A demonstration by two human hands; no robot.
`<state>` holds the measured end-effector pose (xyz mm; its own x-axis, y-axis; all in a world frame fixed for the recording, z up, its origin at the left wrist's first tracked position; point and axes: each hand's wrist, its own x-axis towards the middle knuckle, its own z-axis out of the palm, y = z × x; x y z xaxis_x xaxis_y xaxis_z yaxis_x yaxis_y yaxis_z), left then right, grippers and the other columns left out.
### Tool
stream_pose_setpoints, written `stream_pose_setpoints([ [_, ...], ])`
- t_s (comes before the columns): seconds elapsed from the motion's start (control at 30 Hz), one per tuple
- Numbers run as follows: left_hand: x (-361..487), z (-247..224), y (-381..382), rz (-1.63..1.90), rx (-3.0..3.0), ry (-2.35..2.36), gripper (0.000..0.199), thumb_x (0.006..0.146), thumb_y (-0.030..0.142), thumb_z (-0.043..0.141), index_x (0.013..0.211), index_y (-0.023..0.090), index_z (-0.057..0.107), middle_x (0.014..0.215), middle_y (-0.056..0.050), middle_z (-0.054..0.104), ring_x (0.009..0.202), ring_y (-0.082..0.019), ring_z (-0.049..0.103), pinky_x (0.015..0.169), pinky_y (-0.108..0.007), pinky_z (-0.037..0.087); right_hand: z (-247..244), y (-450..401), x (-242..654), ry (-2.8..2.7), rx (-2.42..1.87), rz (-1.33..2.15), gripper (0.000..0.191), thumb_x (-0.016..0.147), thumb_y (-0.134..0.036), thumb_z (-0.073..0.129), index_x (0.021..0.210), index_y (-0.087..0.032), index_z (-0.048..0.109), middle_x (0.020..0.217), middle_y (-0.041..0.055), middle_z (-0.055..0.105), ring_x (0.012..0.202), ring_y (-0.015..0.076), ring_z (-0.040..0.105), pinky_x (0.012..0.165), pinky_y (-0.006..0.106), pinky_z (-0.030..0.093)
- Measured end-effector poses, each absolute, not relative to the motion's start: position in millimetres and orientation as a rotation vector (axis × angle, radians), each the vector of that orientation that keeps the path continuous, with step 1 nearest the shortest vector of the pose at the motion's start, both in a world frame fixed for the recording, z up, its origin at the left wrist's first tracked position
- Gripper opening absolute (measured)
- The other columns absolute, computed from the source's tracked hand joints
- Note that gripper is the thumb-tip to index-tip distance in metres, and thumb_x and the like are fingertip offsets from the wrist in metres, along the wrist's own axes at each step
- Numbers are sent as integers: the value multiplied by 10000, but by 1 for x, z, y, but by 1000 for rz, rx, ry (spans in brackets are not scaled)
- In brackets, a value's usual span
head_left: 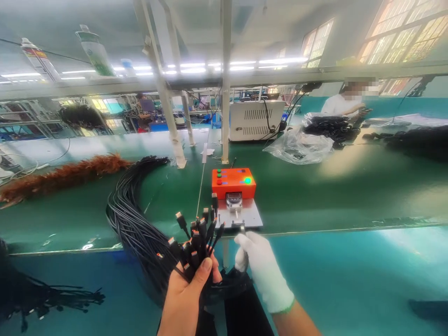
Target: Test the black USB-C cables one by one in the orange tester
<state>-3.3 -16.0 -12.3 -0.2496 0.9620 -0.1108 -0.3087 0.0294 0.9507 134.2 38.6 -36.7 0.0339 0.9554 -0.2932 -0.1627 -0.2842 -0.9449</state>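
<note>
Worktop (pixel 315 198) in glossy green stretches ahead of you, and a thick bundle of black cables (pixel 119 200) curves across its left part and droops over the near edge toward you; that hanging weight could drag the rest down if you tug. To its right sits the orange box (pixel 229 187), green light (pixel 248 180) lit, with a metal plate (pixel 255 218) in front, close to the edge; a hard push might shift both, since I see nothing fixing them down. Your bare left hand (pixel 185 289) curls round a fan of plugs (pixel 182 221), thumb pressed over their leads; loosen it and some could slip or tangle, as they point every way. Your gloved right hand (pixel 264 270) pinches one small plug tip (pixel 242 228) near the plate's front; through cloth you may feel little, so the tip could meet metal crooked and get scuffed. Whether it touches already, I cannot tell.
</note>
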Motion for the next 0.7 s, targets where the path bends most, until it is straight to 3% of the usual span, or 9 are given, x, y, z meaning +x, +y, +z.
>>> stream_pose_setpoints([
  [0.3,3,-13,-13,1552,745,1192,228,643,304,769,811,173,688,612,2,686,482,-145,606,551,-264,498,-48,59,129,-876,-1368,1526,181,712,-341,511,673,-167,541,323,-33,522,273,130,479,313,223,362],
  [0.7,0,-14,-9,1522,705,1188,280,565,282,805,806,175,712,627,-22,709,476,-175,585,538,-315,443,-57,67,127,-859,-1303,1479,214,705,-362,499,616,-170,537,280,-47,480,235,115,422,274,212,334],
])
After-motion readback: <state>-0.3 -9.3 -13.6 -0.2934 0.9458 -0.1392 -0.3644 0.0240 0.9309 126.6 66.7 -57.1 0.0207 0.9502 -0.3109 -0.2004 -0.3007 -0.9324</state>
